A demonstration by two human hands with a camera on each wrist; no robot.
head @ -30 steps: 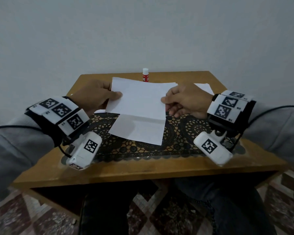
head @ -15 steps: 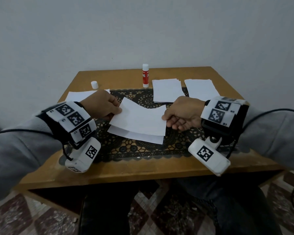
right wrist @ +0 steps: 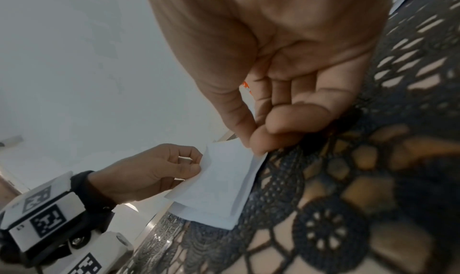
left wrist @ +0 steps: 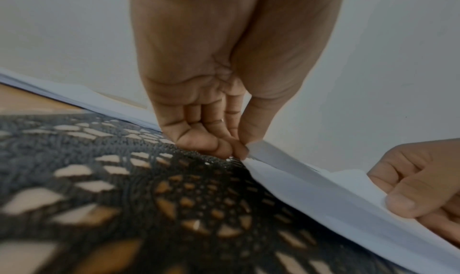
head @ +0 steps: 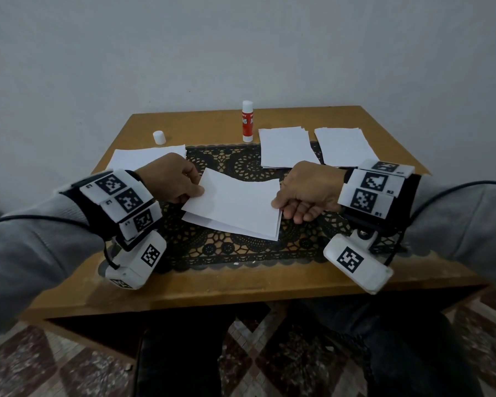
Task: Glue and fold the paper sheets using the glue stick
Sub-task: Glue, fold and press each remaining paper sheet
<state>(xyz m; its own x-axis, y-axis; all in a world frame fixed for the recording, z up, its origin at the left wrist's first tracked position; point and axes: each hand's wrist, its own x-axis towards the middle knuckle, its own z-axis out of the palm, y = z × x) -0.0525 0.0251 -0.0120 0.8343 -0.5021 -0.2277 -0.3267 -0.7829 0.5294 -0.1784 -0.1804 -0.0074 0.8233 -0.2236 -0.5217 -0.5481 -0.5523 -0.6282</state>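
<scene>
A person sits at a small wooden desk (head: 269, 285) covered in the middle by a dark lace mat (head: 241, 250). Both hands hold one white paper sheet (head: 235, 204) that is folded over on itself, its upper flap hovering just above the lower one and not yet pressed flat. The left hand (head: 169, 179) has its grip pinching the sheet's left far corner between thumb and fingertips; the right hand (head: 307, 190) has its grip pinching the right edge the same way, with the other fingers curled beneath. The glue stick (head: 247, 121) stands upright and uncapped at the far edge of the desk, its white cap (head: 159, 137) well apart to the left. Two stacks of paper (head: 287, 147) lie at the far right and another sheet (head: 143, 159) at the far left. The likely trouble is misalignment — the near edges already look slightly offset, so pressing down now could set a crooked crease, and any glue inside would probably fix the error at once. Uneven pinching may also wrinkle the thin sheet, and the open stick could dry out — or topple if a sleeve brushes it.
</scene>
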